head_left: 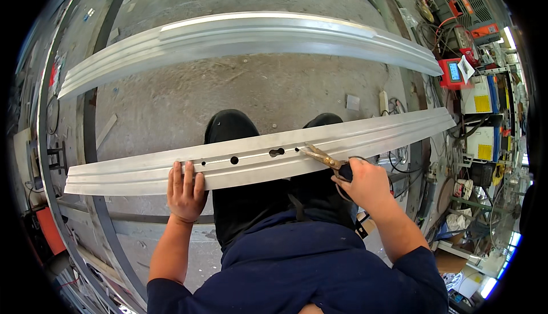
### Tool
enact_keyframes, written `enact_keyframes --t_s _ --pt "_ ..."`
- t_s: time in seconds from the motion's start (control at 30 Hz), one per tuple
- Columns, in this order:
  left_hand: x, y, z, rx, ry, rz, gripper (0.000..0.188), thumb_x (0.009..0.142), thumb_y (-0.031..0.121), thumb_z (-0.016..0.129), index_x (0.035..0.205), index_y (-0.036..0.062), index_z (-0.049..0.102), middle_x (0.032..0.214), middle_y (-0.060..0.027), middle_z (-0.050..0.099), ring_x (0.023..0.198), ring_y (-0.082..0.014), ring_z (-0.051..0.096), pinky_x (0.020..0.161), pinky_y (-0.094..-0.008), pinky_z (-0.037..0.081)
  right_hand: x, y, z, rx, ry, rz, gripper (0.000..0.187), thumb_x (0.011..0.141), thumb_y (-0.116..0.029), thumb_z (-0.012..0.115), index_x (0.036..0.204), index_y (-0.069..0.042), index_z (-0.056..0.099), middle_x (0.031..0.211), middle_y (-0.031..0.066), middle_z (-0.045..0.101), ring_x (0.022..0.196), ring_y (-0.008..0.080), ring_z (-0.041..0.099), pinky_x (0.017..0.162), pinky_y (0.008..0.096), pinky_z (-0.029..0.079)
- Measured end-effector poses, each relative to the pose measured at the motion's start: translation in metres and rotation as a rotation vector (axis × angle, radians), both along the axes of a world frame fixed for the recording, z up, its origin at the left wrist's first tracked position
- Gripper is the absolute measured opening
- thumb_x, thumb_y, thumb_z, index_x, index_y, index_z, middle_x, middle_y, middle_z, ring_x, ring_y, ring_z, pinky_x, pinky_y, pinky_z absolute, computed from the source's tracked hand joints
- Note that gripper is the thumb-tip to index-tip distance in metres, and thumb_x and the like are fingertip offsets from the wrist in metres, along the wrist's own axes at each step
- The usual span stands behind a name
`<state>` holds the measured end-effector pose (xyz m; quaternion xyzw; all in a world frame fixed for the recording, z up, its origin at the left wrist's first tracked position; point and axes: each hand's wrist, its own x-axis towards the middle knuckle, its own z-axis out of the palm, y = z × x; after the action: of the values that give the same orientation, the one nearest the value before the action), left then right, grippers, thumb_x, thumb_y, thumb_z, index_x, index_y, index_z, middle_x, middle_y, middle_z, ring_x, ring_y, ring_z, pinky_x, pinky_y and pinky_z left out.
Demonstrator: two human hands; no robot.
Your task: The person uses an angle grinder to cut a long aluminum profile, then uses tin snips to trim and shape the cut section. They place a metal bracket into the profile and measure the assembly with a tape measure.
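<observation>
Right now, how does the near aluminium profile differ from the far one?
The near profile has several holes along it; the far profile shows none. The left hand rests flat on the near profile, and scissors in the right hand touch it at a hole; nobody touches the far profile, which lies beyond the feet. Both are long, silver and ribbed.

the near aluminium profile (251, 157) is pale silver with dark punched holes. the far profile (240, 37) is the same silver, brighter along its top edge. the scissors (326, 160) have rusty brown blades and black handles. the floor (188, 94) is mottled grey concrete. the sleeves (319, 268) are navy blue, the trousers (234, 128) black.
</observation>
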<state>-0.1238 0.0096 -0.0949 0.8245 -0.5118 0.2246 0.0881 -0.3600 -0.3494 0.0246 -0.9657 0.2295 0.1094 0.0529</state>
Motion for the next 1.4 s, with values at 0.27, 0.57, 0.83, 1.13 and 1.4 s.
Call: enact_keyframes --t_s 0.27,0.57,0.83,1.13,1.4 --pt "0.004 -0.001 0.004 0.011 -0.002 -0.009 0.029 0.095 0.023 0.066 0.118 0.0077 0.057 0.133 -0.0208 0.066 0.126 -0.0491 0.061 0.103 -0.0557 0.053 0.000 0.008 0.010 0.036 0.029 0.033 0.049 0.081 -0.049 0.081 0.089 -0.004 0.062 0.073 0.0144 0.067 0.066 0.0356 0.070 0.060 0.0427 0.057" --pt "0.009 -0.004 0.017 0.051 0.052 -0.023 0.030 0.091 0.021 0.067 0.116 0.0064 0.060 0.132 -0.0221 0.066 0.124 -0.0493 0.062 0.103 -0.0562 0.052 0.005 0.007 0.009 0.219 0.145 -0.142 0.055 0.084 -0.056 0.078 0.092 -0.003 0.064 0.078 0.0178 0.070 0.075 0.0415 0.070 0.069 0.0480 0.056" --pt "0.015 -0.010 0.030 0.080 0.126 -0.043 0.038 0.084 0.019 0.069 0.117 0.0053 0.059 0.131 -0.0227 0.066 0.121 -0.0489 0.063 0.103 -0.0555 0.052 0.021 0.034 0.025 0.554 0.048 0.027 0.056 0.089 -0.058 0.071 0.097 -0.003 0.064 0.089 0.0199 0.072 0.085 0.0422 0.070 0.076 0.0481 0.056" --pt "0.048 -0.027 0.059 0.174 0.268 -0.053 0.051 0.066 0.017 0.077 0.114 0.0076 0.062 0.126 -0.0169 0.068 0.117 -0.0403 0.066 0.102 -0.0486 0.053 -0.021 -0.024 0.037 0.514 0.055 -0.365 0.042 0.078 -0.037 0.088 0.094 -0.003 0.068 0.066 0.0105 0.061 0.063 0.0294 0.062 0.063 0.0385 0.050" --pt "0.090 -0.073 0.091 0.241 0.525 0.015 0.059 0.059 0.023 0.086 0.111 0.0061 0.064 0.104 -0.0099 0.067 0.104 -0.0314 0.065 0.096 -0.0437 0.050 -0.118 -0.075 -0.028 0.718 -0.692 -1.065 0.027 0.086 -0.013 0.080 0.104 0.002 0.068 0.072 -0.0011 0.060 0.061 0.0097 0.054 0.057 0.0262 0.043"
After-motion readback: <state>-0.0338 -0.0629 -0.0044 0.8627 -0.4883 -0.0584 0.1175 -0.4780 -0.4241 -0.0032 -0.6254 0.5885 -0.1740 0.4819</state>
